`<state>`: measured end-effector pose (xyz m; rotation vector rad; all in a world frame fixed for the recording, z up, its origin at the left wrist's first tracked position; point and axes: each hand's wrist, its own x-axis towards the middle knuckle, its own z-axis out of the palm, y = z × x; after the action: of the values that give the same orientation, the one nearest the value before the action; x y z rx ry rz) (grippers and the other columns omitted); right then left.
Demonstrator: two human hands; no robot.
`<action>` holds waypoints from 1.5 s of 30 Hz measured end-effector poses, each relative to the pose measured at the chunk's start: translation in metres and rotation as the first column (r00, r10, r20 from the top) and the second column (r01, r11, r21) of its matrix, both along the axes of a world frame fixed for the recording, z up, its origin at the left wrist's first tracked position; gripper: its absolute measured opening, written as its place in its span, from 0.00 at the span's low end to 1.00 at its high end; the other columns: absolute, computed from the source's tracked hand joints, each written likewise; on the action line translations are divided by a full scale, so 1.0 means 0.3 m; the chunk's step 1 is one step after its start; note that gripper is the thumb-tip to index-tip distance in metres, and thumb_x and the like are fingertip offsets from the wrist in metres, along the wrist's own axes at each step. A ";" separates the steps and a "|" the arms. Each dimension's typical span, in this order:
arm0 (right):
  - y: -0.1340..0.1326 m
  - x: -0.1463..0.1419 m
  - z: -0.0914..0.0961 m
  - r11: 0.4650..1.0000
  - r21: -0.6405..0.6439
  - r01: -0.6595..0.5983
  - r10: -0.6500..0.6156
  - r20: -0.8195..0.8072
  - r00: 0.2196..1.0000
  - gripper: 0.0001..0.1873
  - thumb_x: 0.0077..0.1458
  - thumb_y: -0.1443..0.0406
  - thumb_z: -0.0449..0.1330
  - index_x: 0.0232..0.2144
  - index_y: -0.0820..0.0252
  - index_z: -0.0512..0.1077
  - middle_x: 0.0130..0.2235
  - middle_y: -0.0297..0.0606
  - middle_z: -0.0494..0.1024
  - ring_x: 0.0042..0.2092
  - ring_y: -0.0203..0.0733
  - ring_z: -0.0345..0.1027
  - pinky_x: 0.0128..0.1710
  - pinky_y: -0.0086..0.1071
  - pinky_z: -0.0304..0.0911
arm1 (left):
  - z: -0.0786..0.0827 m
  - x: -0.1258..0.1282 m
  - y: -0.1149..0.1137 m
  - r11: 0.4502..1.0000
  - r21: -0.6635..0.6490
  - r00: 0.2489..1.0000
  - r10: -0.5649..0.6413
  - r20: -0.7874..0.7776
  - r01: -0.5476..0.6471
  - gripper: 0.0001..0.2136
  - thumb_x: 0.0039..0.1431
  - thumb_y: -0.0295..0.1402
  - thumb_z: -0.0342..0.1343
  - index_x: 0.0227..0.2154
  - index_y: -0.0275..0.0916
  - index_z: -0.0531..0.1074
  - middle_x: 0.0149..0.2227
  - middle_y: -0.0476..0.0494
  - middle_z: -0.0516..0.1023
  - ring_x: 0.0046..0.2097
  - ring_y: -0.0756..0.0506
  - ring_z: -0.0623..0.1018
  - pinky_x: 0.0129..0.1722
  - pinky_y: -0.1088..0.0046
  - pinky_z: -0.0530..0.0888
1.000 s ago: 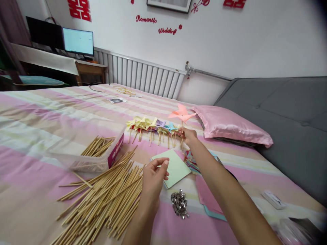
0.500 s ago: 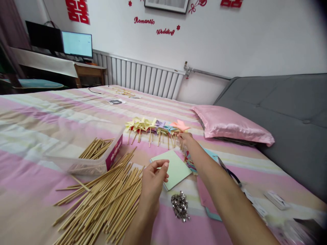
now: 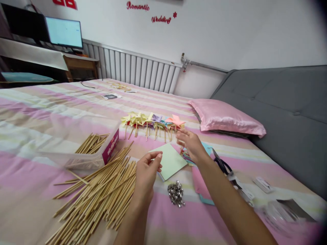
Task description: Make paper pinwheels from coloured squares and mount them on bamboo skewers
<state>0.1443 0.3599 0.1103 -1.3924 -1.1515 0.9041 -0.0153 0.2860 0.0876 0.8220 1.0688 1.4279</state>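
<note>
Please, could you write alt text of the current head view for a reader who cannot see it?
A person's right hand is open beside a row of paper pinwheels on a striped bedsheet, while the left hand is loosely curled near green paper. Wooden sticks lie heaped at left, small metal pieces at lower centre.

Free bedding (image 3: 158,101) beyond the pinwheels (image 3: 156,119), sticks (image 3: 102,190) an obstacle leftward.

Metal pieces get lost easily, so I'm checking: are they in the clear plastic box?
No, the metal pieces lie heaped on the striped bedspread, outside the clear plastic box.
</note>
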 end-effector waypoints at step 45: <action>-0.450 0.313 -0.160 0.916 -0.344 0.206 0.215 0.855 0.472 0.13 0.57 0.66 0.51 0.38 0.58 0.75 0.36 0.45 0.80 0.40 0.50 0.73 0.33 0.33 0.57 | -0.102 0.207 -0.026 0.962 0.034 0.625 -0.150 -0.766 0.272 0.13 0.51 0.43 0.56 0.33 0.39 0.76 0.26 0.45 0.77 0.27 0.46 0.73 0.26 0.74 0.64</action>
<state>0.2381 0.2250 0.0622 -2.3667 -1.7988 0.3491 0.0467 0.2782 0.0568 1.7014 1.4282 0.9451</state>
